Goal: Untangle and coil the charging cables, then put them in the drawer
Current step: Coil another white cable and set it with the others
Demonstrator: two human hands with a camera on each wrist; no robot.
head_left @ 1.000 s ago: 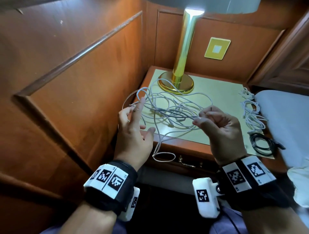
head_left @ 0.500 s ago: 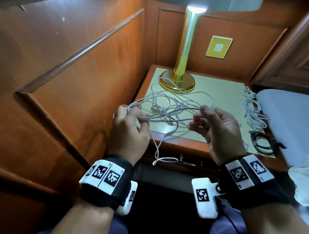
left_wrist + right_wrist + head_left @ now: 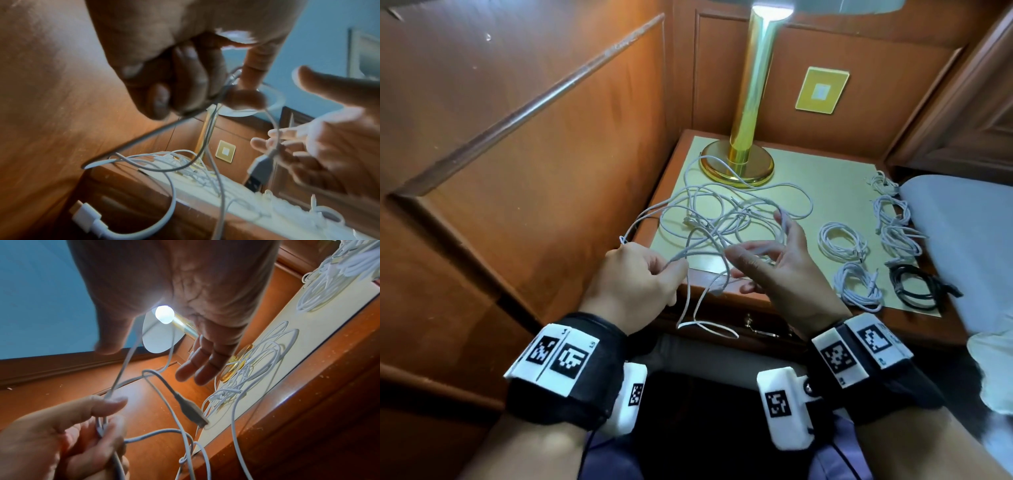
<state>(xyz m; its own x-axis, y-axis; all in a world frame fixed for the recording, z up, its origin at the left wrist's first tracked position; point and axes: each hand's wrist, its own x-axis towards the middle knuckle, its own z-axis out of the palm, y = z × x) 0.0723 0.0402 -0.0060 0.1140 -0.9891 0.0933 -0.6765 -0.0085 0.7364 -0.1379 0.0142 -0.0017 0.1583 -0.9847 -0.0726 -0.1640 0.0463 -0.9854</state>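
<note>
**Cable sorting partly complete**

Several finished coils (image 3: 843, 239) lie at 3 o'clock on the worktop (image 3: 835, 178). The tangled cables (image 3: 726, 219) remain at centre. Left hand (image 3: 633, 277) pinches a strand; right hand (image 3: 780, 263) has fingers spread, cable draped across. Untangling, coiling and stowing in the drawer (image 3: 756, 329) remain

Location: bedroom, bedside corner.
Indicators: wood-panelled walls (image 3: 558, 144) enclose a wooden nightstand (image 3: 722, 279); a brass lamp (image 3: 748, 113) stands at its rear; a bed (image 3: 962, 240) adjoins its right side; a wall plate (image 3: 822, 89) sits right of the lamp.
</note>
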